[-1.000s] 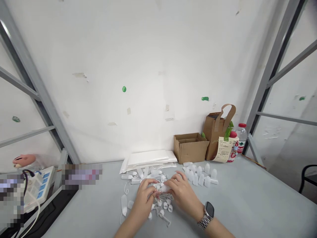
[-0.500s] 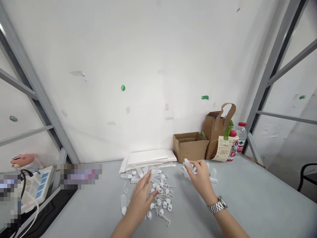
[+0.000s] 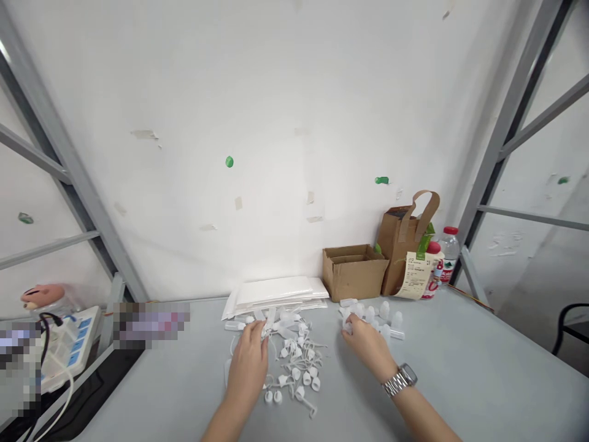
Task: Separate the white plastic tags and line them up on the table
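My left hand (image 3: 250, 358) is at the left of a heap of small white caps with cords (image 3: 297, 368), its fingers closed at a small white piece that they partly hide. Small translucent bottles (image 3: 286, 320) lie at the far side of this heap, and another is partly covered by the left hand. My right hand (image 3: 368, 345), with a metal watch on the wrist, reaches into a second pile of translucent bottles (image 3: 384, 312). Its fingers are closed around a translucent bottle (image 3: 346, 324) at the pile's left edge.
Flat white packets (image 3: 276, 291) are stacked against the wall. An open cardboard box (image 3: 354, 279), a brown paper bag (image 3: 393, 258) and a plastic bottle with a red cap (image 3: 449, 255) stand at the back right. A power strip (image 3: 76, 350) with cables is at the left.
My right hand has lowered a translucent bottle from above the right pile into it. My left hand has shifted left, and its spread fingers have closed at the heap.
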Tool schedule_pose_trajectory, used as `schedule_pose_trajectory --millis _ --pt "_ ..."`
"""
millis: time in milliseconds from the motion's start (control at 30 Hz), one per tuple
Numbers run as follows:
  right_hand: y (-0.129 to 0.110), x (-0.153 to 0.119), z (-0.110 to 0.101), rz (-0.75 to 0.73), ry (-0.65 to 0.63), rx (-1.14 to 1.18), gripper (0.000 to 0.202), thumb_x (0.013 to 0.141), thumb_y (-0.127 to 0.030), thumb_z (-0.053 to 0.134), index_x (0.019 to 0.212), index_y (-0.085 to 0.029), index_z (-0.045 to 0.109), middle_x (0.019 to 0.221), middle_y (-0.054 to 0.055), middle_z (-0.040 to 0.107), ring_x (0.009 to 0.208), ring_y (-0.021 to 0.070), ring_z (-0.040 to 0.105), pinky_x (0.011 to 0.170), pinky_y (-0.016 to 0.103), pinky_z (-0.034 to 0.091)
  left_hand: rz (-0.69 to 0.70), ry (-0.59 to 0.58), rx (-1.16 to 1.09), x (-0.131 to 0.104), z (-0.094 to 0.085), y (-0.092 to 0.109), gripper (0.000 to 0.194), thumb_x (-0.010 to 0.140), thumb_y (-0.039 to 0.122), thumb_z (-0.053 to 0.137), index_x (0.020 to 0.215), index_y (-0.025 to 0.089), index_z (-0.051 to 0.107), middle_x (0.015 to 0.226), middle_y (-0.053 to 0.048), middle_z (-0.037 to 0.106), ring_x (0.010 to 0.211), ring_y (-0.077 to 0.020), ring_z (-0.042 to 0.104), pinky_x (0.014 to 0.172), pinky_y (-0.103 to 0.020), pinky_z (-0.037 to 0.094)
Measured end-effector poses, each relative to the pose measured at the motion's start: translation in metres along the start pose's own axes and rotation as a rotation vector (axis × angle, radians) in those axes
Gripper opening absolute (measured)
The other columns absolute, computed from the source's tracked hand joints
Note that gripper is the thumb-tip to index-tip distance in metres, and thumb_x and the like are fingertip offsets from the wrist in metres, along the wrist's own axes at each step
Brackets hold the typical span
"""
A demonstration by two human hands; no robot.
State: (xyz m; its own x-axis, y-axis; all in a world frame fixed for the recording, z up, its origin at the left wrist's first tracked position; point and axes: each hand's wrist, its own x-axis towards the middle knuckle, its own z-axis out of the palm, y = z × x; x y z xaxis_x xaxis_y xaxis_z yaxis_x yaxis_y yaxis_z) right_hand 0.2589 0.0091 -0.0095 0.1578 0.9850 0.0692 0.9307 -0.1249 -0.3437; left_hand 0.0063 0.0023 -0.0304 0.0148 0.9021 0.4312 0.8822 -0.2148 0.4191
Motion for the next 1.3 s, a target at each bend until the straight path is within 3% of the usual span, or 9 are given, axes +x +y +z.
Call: schedule_pose_trajectory --millis 133,400,500,667,767,933,1133,1233,1300 --pt "0.0 0.001 -0.001 0.008 -0.007 -0.019 0.021 0.08 -0.02 0.043 0.097 -0.016 0.054 0.079 0.011 0.069 0.073 0.0238 0.065 0.056 0.027 0.037 -0.022 -0.034 0.275 0.001 0.0 -0.006 0.028 0.08 0.01 0.039 0.095 0.015 0.061 0.1 -0.011 0.059 0.093 -0.0239 0.055 0.079 -0.036 0.044" --pt "-0.004 -0.003 -0.007 -0.016 0.044 0.041 0.026 0.085 -0.031 0.04 0.104 -0.018 0.052 0.079 0.007 0.068 0.072 0.0216 0.063 0.056 0.026 0.035 0.001 -0.052 0.472 0.001 -0.001 -0.008 0.045 0.075 -0.003 0.033 0.108 0.016 0.057 0.109 -0.011 0.058 0.102 -0.0235 0.049 0.08 -0.033 0.04" --pt "-0.006 -0.004 -0.009 -0.021 0.074 0.083 0.028 0.086 -0.034 0.038 0.104 -0.018 0.052 0.076 0.006 0.068 0.068 0.0207 0.063 0.055 0.026 0.034 -0.017 -0.07 0.5 0.002 -0.002 -0.011 0.039 0.077 0.001 0.036 0.106 0.016 0.058 0.106 -0.011 0.059 0.1 -0.024 0.05 0.08 -0.034 0.04" --pt "-0.01 -0.006 -0.01 -0.042 0.102 0.121 0.029 0.087 -0.036 0.035 0.103 -0.018 0.052 0.074 0.005 0.067 0.065 0.0198 0.061 0.054 0.025 0.034 -0.061 -0.114 0.5 0.003 -0.003 -0.009 0.022 0.08 0.021 0.046 0.094 0.013 0.061 0.093 -0.013 0.06 0.091 -0.0267 0.053 0.077 -0.036 0.04" --pt "-0.013 -0.009 -0.008 -0.068 0.097 0.125 0.028 0.088 -0.035 0.035 0.101 -0.019 0.053 0.07 0.004 0.067 0.062 0.0192 0.061 0.053 0.025 0.033 -0.037 -0.133 0.457 0.004 -0.005 -0.006 0.019 0.081 0.02 0.047 0.092 0.012 0.06 0.093 -0.013 0.062 0.091 -0.0269 0.055 0.078 -0.036 0.04" --pt "-0.015 -0.01 -0.003 -0.111 0.122 0.164 0.027 0.088 -0.036 0.036 0.099 -0.02 0.055 0.068 0.003 0.066 0.059 0.0179 0.06 0.05 0.024 0.033 -0.089 -0.151 0.286 0.006 -0.01 -0.001 0.027 0.079 0.018 0.048 0.106 0.012 0.052 0.091 -0.01 0.067 0.089 -0.0251 0.06 0.077 -0.036 0.041" --pt "-0.021 -0.015 0.001 -0.231 0.119 0.248 0.029 0.088 -0.037 0.035 0.096 -0.019 0.057 0.064 0.002 0.064 0.057 0.0174 0.058 0.051 0.025 0.035 -0.155 0.003 -0.056 0.008 -0.018 0.0 0.019 0.08 0.032 0.047 0.092 0.024 0.06 0.097 -0.002 0.066 0.08 -0.0194 0.062 0.073 -0.032 0.046" --pt "-0.028 -0.023 0.007 -0.394 0.077 0.305 0.028 0.088 -0.035 0.037 0.098 -0.02 0.059 0.068 0.003 0.063 0.061 0.0173 0.058 0.057 0.025 0.039 -0.061 0.128 -0.173 0.007 -0.018 0.001 0.023 0.079 0.036 0.049 0.096 0.026 0.061 0.097 -0.002 0.067 0.092 -0.0227 0.059 0.083 -0.038 0.044" --pt "-0.033 -0.029 0.012 -0.499 0.055 0.349 0.027 0.087 -0.032 0.04 0.104 -0.02 0.058 0.075 0.004 0.063 0.067 0.0175 0.058 0.064 0.027 0.042 0.019 0.138 -0.251 0.005 -0.015 0.004 0.027 0.078 0.035 0.052 0.102 0.027 0.059 0.095 -0.002 0.067 0.097 -0.0238 0.057 0.09 -0.043 0.04"
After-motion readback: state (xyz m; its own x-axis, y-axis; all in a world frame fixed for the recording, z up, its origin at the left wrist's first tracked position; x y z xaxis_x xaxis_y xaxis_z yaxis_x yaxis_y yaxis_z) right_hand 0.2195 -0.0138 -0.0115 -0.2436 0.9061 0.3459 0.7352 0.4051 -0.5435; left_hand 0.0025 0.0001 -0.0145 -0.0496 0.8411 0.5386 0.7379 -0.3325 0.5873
